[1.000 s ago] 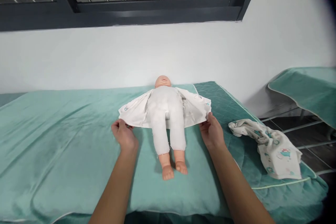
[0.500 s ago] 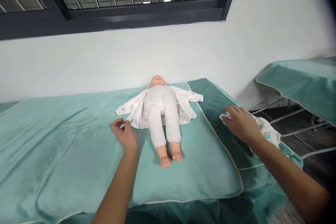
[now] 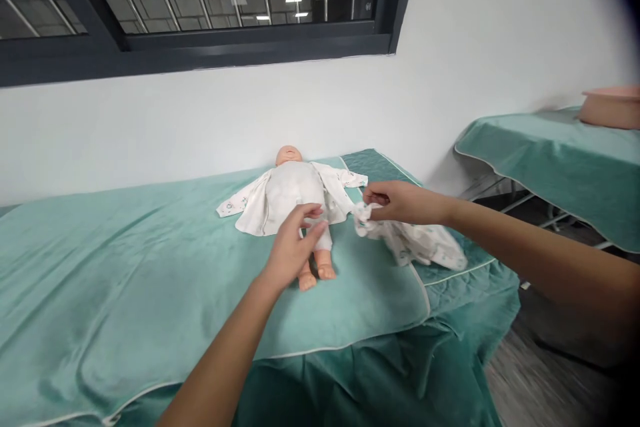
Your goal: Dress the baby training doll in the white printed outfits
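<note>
A baby doll point(image 3: 289, 155) lies on its back on the green cloth point(image 3: 200, 280), head toward the wall, in white leggings. Beneath it an open white jacket point(image 3: 255, 210) spreads out, both sleeves stretched sideways. My right hand point(image 3: 395, 202) pinches one end of a crumpled white patterned garment point(image 3: 425, 243), whose other end trails to the right over the bed's edge area. Over the doll's legs is my left hand point(image 3: 295, 240), fingers apart and holding nothing, hiding part of the legs.
A dark-framed window point(image 3: 250, 47) with bars is above the white wall point(image 3: 150, 120). At the right stands a second surface under a green cover point(image 3: 550, 147), bearing a pink basin point(image 3: 610, 108). Metal rails and grey floor point(image 3: 530, 373) show below it.
My right hand has taken hold of the patterned garment and brought it left toward the doll. My left hand has moved right, from beside the jacket to over the legs. The view has shifted right.
</note>
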Demonstrator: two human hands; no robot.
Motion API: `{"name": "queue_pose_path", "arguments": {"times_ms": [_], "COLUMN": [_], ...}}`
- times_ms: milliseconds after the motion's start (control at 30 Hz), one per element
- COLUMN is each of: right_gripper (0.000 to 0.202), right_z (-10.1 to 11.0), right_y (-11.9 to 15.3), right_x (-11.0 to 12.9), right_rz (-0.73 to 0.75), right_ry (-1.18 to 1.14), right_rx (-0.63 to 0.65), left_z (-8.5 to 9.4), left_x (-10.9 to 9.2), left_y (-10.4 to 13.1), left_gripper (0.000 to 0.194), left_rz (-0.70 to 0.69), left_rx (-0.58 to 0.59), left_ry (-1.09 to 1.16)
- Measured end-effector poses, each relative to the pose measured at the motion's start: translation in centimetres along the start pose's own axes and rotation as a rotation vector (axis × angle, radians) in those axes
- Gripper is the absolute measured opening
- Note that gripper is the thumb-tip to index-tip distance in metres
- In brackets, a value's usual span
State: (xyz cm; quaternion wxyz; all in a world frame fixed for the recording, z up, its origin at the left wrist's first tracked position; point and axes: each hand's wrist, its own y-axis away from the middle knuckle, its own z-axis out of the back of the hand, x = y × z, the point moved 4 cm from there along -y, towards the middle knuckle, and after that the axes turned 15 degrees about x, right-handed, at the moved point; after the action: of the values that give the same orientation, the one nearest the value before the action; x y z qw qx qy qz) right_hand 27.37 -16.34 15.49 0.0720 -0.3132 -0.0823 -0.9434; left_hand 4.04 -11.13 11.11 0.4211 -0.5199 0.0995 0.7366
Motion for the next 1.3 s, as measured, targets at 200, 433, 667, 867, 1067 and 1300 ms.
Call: {"name": "queue_pose_path", "arguments": {"times_ms": [200,433,667,867,1067,1300], "right_gripper": [0.015,0.038,0.04,0.041,0.037,0.035], "right_z": [0.5,0.4,-0.2,0.5,3.4,4.6], "right_y": [-0.5,-1.4,-3.1,-3.0,-0.9,1.3], "right_x": [10.4,14.6,15.5,14.7,15.2,17.2], "right_rz": [0.413,0.529,0.577,0.601,0.624,0.713], "right_ry": [-0.337,-0.567,-0.509,-0.398,-0.292,-0.302], "right_rx": [-0.056,0.295,0.409,0.391,-0.056,-0.397], "left_z": [1.8,8.1,9.6,10.1,11.4,9.0], "left_x": [-6.6,-8.9,-8.7,-8.7,-10.2,-13.3], "left_y": [0.8,2.3,2.1,2.2,2.5,0.7], "left_gripper": [0.033,0.016,0.026,0.022,0.034,0.036], "left_rz": [-0.027,0.045,0.048,0.02,0.108,0.069], "left_rx": [-0.063,-0.112,0.197,0.327,0.519,0.352], "left_ry": [0.109,0.369,0.396,0.321,0.061,0.119]}}
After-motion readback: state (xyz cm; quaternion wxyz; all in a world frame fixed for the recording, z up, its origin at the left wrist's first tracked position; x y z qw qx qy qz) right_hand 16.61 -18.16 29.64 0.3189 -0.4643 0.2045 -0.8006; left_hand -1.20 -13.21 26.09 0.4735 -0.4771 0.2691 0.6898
